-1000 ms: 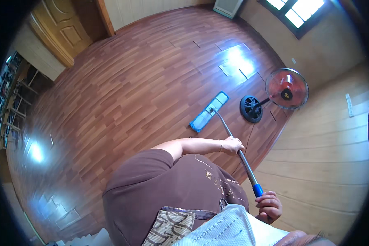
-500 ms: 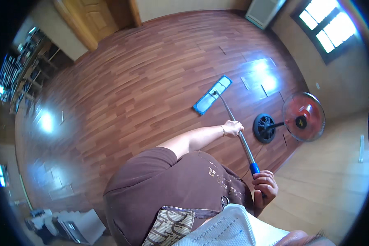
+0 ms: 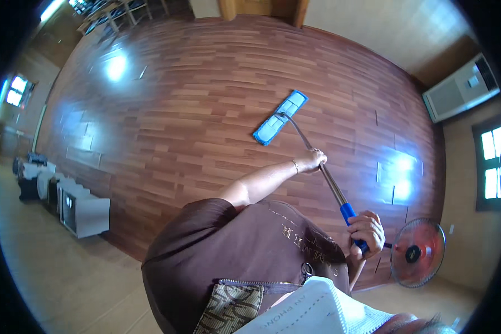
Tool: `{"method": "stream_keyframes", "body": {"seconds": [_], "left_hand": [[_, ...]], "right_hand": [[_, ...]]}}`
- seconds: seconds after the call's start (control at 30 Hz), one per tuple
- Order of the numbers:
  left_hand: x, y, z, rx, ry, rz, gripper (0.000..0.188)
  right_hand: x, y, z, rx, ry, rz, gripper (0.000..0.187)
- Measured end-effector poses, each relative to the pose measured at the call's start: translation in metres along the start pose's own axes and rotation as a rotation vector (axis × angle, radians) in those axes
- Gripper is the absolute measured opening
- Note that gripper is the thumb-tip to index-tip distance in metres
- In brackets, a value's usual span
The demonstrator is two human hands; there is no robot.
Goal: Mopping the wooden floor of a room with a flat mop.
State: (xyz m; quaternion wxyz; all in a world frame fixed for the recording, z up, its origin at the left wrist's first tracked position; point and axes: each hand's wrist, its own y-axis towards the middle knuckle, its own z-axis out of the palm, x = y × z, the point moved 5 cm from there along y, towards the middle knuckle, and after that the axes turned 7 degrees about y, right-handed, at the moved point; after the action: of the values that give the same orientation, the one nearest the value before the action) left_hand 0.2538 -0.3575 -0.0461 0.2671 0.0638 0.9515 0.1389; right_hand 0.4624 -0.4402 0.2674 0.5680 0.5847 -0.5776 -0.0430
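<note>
Beyond both hands [image 3: 313, 161] lies the blue mop head [image 3: 276, 122].

We see mop head [image 3: 276, 122] blue-edged, pale blue-white on top. Pole [image 3: 333, 184] silver-grey; grip [image 3: 347, 212] bright blue. Floor [image 3: 206, 122] reddish brown, lighter and darker planks mixed, bluish-white glare patches. Shirt [image 3: 206, 245] dark brown, gold markings; flap [image 3: 231, 309] beige with dark brown motif. Mask [image 3: 295, 317] white. Fan [image 3: 426, 247] red, hub black. Boxy objects [image 3: 92, 214] seem whitish and dark to us, rim blurring them.
</note>
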Motion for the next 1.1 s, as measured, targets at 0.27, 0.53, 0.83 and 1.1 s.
{"method": "stream_keyframes", "body": {"seconds": [0.27, 0.53, 0.83, 1.1], "left_hand": [[0.091, -0.126, -0.093, -0.233, 0.175, -0.358, 0.016], [0.102, -0.254, -0.170, -0.330, 0.282, -0.766, 0.012], [0.062, -0.388, -0.203, -0.640, 0.378, -0.977, 0.026], [-0.029, -0.466, -0.210, -0.697, 0.254, -1.136, 0.011]], "right_hand": [[-0.033, 0.027, 0.099, 0.154, 0.229, -0.037, 0.014], [-0.021, 0.056, 0.188, 0.539, 0.518, 0.028, 0.010], [0.019, 0.073, 0.255, 0.840, 0.747, -0.117, 0.016], [0.067, 0.086, 0.283, 0.924, 1.033, -0.269, 0.017]]}}
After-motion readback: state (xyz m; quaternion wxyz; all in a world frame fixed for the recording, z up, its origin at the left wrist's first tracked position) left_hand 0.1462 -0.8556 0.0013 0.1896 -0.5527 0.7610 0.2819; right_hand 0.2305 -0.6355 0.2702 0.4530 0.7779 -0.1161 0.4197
